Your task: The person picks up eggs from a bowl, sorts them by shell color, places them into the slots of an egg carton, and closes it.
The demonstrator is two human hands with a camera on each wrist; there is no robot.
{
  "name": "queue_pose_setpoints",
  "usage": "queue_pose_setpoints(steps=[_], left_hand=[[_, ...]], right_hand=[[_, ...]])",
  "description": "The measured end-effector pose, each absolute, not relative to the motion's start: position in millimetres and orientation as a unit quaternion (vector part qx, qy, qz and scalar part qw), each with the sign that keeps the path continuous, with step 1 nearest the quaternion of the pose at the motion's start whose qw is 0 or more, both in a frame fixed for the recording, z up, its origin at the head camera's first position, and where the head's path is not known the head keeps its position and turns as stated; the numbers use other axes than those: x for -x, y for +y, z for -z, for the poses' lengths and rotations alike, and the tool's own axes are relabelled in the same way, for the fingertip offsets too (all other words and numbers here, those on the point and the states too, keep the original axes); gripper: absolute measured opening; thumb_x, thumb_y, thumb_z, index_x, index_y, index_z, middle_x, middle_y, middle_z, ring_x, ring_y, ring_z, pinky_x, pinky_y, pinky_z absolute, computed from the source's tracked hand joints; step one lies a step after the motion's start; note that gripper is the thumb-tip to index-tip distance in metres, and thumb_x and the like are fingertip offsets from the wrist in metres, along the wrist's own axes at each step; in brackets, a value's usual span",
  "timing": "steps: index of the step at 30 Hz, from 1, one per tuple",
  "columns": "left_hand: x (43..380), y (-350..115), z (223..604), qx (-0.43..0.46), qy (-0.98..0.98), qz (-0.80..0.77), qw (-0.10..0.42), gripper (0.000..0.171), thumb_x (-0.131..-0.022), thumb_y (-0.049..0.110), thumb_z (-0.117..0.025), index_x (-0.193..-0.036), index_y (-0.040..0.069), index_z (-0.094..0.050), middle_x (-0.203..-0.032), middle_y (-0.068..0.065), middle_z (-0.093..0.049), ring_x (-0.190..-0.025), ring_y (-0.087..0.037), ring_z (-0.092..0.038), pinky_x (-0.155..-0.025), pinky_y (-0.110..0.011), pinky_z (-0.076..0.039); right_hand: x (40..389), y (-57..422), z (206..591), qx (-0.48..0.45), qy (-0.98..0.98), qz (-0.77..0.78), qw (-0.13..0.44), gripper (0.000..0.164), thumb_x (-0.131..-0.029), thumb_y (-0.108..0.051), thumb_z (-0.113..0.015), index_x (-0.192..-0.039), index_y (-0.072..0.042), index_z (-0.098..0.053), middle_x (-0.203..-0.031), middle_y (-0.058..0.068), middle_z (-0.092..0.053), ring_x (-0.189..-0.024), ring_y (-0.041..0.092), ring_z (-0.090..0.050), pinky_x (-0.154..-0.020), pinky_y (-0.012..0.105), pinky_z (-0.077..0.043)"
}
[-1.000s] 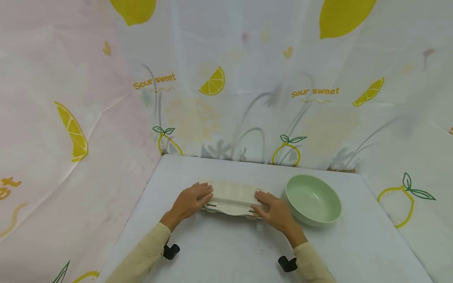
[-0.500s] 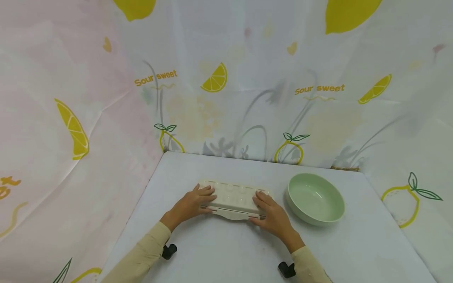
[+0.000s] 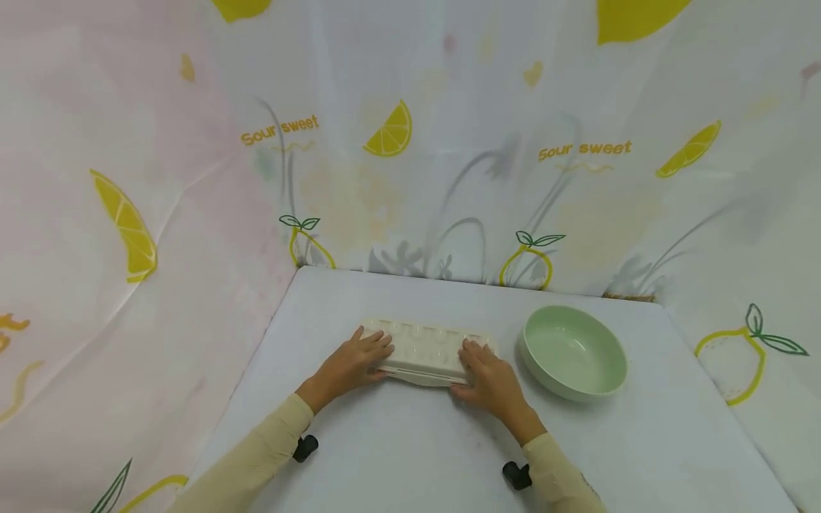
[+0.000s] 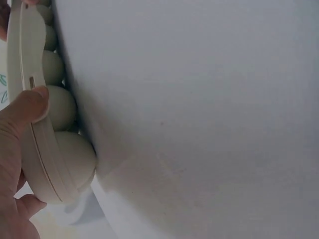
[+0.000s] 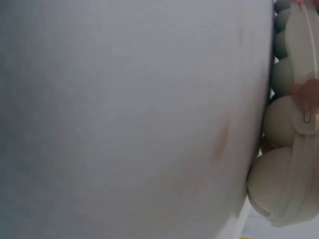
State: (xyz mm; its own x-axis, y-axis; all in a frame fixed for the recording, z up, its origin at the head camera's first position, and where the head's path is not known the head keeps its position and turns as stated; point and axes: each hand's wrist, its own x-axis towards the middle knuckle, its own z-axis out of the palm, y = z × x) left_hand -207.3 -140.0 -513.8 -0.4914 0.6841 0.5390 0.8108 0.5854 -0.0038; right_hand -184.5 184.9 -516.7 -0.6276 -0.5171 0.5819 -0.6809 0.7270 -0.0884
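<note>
A closed cream egg carton (image 3: 423,353) lies lengthwise on the white table in the head view, its lid dotted with round bumps. My left hand (image 3: 355,362) holds its left end, fingers over the lid and thumb at the front edge. At the other end my right hand (image 3: 492,379) grips likewise, fingertips on top and thumb low in front. Up close in the left wrist view, the thumb (image 4: 34,105) presses on the front flap, above pale rounded cups. The right wrist view shows the same carton (image 5: 284,174) at its right end; most of that hand is outside the picture.
A light green bowl (image 3: 574,353) stands just right of the carton, close to my right hand. The white table (image 3: 410,456) ends at a lemon-printed cloth backdrop (image 3: 417,199) behind, with further cloth at both sides.
Both thumbs have moved down from the lid to the carton's front edge. The carton's top looked smooth and now shows bumps, with less of the front flap in sight. The bowl stays put.
</note>
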Motion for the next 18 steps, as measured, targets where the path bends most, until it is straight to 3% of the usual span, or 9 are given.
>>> queue_pose_setpoints(steps=[4, 9, 13, 18], left_hand=[[211.5, -137.6, 514.2, 0.431, -0.854, 0.11, 0.271, 0.054, -0.067, 0.018, -0.09, -0.114, 0.003, -0.068, -0.121, -0.016, -0.065, -0.11, -0.031, -0.064, -0.091, -0.061, -0.044], [209.1, -144.3, 515.9, 0.423, -0.859, 0.127, 0.26, 0.054, -0.067, 0.019, -0.09, -0.113, 0.003, -0.069, -0.121, -0.017, -0.065, -0.111, -0.031, -0.063, -0.092, -0.061, -0.044], [207.4, -151.8, 517.7, 0.427, -0.852, 0.152, 0.26, 0.052, -0.07, 0.026, -0.088, -0.113, 0.003, -0.07, -0.121, -0.014, -0.066, -0.11, -0.03, -0.063, -0.093, -0.056, -0.045], [221.5, -154.6, 513.2, 0.432, -0.84, 0.171, 0.281, 0.055, -0.086, 0.042, -0.071, -0.123, 0.003, -0.065, -0.124, -0.015, -0.064, -0.11, -0.031, -0.062, -0.092, -0.053, -0.047]], right_hand=[[190.8, 183.0, 515.2, -0.338, -0.884, -0.149, 0.287, 0.06, -0.059, -0.029, -0.092, -0.106, -0.001, -0.067, -0.117, 0.019, -0.067, -0.105, 0.033, -0.066, -0.086, 0.046, -0.052], [191.2, 180.0, 512.6, -0.333, -0.891, -0.163, 0.26, 0.063, -0.06, -0.034, -0.091, -0.109, -0.002, -0.068, -0.12, 0.016, -0.066, -0.103, 0.035, -0.066, -0.081, 0.045, -0.054], [192.2, 181.3, 504.6, -0.333, -0.898, -0.192, 0.214, 0.059, -0.067, -0.037, -0.088, -0.11, -0.002, -0.069, -0.117, 0.013, -0.068, -0.101, 0.031, -0.067, -0.08, 0.043, -0.054], [208.6, 189.6, 478.2, -0.302, -0.901, -0.254, 0.179, 0.056, -0.08, -0.035, -0.079, -0.122, -0.002, -0.065, -0.119, 0.012, -0.067, -0.11, 0.029, -0.063, -0.091, 0.043, -0.05]])
